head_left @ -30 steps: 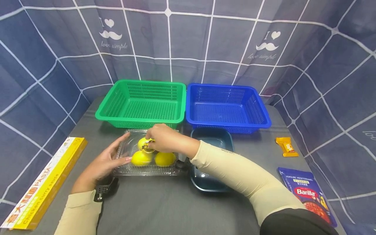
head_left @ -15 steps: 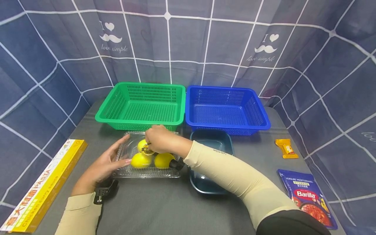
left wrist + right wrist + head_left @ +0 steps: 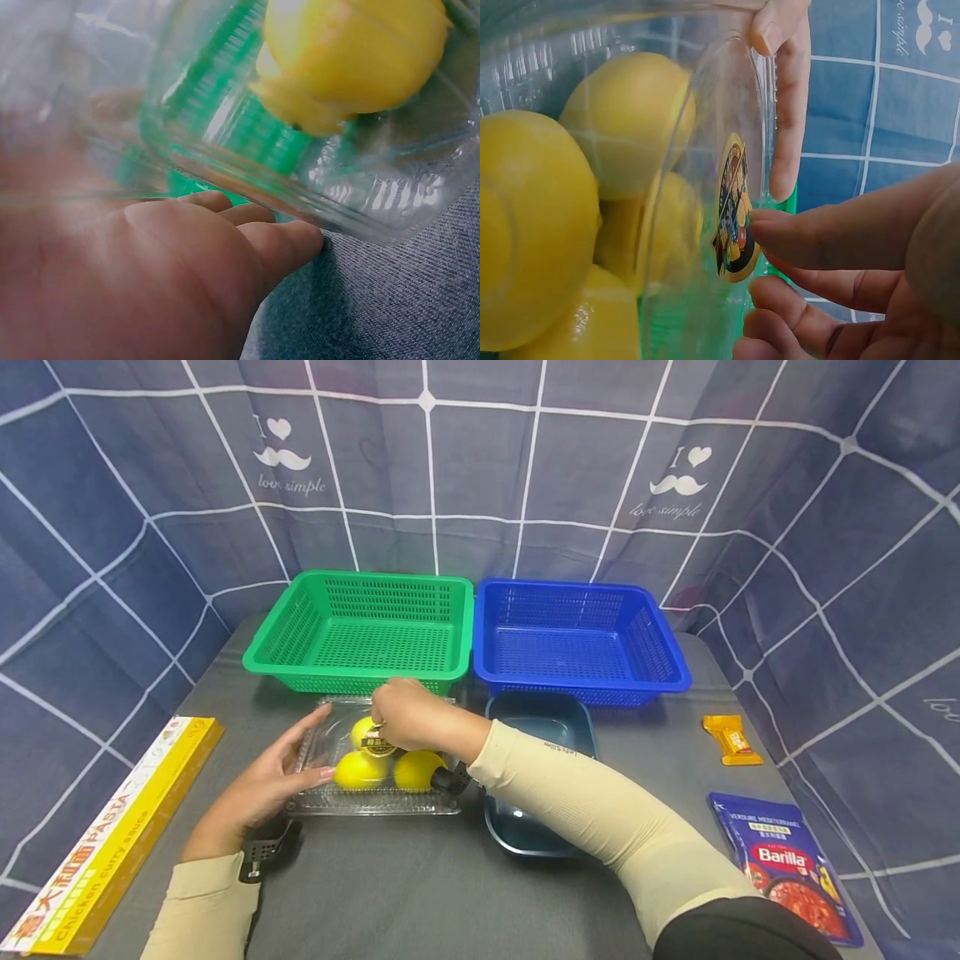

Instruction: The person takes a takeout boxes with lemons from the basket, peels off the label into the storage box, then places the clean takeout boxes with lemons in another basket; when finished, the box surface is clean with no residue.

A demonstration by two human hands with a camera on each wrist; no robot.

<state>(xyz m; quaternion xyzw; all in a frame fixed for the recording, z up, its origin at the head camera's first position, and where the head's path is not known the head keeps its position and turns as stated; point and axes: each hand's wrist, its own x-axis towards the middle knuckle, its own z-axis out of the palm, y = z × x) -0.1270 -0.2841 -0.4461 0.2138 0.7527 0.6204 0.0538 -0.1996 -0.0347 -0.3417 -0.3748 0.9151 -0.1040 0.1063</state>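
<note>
A clear plastic clamshell box point(image 3: 372, 758) holding yellow lemons point(image 3: 360, 768) sits on the grey table point(image 3: 450, 893) at centre-left of the head view, just below the green basket point(image 3: 363, 628). The left hand point(image 3: 262, 781) rests against the box's left edge, fingers fairly straight, thumb up along the far corner. The right hand point(image 3: 408, 714) reaches over the lid with curled fingers; in the right wrist view its fingertips point(image 3: 780, 225) press a round label point(image 3: 733, 217) on the lid, though whether they actually pinch it is hard to tell. A blue basket point(image 3: 577, 639) stands right of the green one, with a dark blue tray point(image 3: 543, 727) below it.
</note>
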